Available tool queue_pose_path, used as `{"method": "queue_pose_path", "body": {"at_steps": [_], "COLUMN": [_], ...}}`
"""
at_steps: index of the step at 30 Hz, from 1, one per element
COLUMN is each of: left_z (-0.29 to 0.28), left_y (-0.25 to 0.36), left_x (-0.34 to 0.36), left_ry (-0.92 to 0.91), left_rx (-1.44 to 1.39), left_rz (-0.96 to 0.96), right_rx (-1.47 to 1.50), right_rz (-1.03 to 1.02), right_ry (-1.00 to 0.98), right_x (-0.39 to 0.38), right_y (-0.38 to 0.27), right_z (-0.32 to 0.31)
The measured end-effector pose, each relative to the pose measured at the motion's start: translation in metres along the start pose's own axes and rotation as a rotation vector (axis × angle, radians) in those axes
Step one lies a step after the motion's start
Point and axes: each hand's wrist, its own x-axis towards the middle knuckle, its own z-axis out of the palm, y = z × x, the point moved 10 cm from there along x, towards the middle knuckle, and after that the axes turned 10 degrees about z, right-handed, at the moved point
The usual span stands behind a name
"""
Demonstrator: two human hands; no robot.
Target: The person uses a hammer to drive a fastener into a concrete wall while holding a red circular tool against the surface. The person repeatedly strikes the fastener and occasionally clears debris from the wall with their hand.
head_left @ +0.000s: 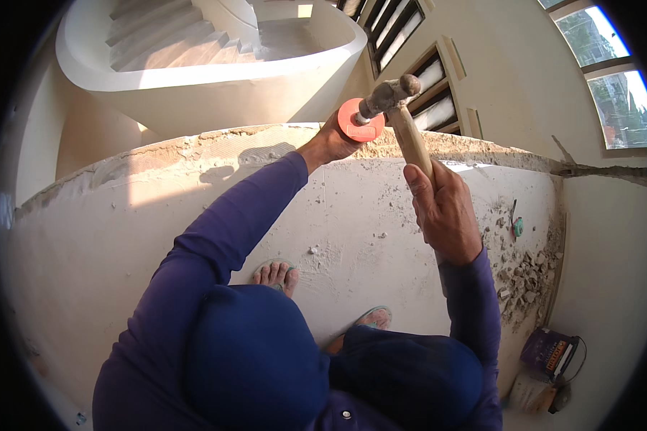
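Note:
My left hand (330,145) is wrapped round a chisel whose round red hand guard (352,129) faces up; its shaft and tip are hidden below the guard and hand. In my right hand (449,212) is a hammer with a wooden handle (411,140). The dusty metal hammer head (389,95) is at the chisel's top end and appears to touch it. Both tools are over the rough, broken strip (266,140) along the far edge of the pale floor (366,208).
Rubble (528,280) lies along the right wall, with a small green-cased tool (518,228) nearby. A dark bucket (550,352) stands at lower right. Past the floor's edge, a curved white stair wall (215,97) encloses steps. My sandalled feet (276,276) are on the dusty floor.

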Motion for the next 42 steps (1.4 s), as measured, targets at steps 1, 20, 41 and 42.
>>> {"method": "queue_pose_path", "body": {"at_steps": [1,20,41,42], "left_z": [-0.010,-0.024,0.000,-0.005], "left_y": [0.004,0.007,0.004,0.006], "left_x": [0.005,-0.006,0.007,0.004], "left_ry": [-0.001,0.016,-0.057,-0.043], "left_rx": [0.088,0.194,0.127,0.187], "left_rz": [0.009,-0.133,-0.152,-0.140], "right_rx": [0.174,0.277,0.716,0.831], "right_rz": [-0.041,-0.043,-0.409,-0.572], "right_ry": [0.017,0.079,0.253,0.211], "right_x": [-0.012,-0.018,-0.077,-0.086], "right_y": [-0.023,-0.045,-0.109,-0.126], "right_z": [-0.014,-0.042,-0.116,-0.134]}}
